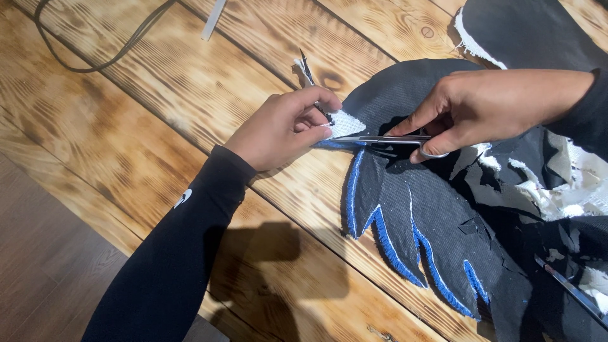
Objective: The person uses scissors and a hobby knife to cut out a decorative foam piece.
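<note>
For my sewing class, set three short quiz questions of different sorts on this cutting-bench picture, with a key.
1. True or false: the right hand holds the slim silver metal scissors.
2. What does the left hand pinch? A) the grey cord B) the white scrap of backing at the tip of the black fabric piece C) a ruler
3. Fill in: the leaf-shaped lobes of the black fabric piece with blue stitched edging lie on a burnt-grain ______ table.

Key: 1 true; 2 B, the white scrap of backing; 3 wooden. The grey cord lies untouched at the far left.
</note>
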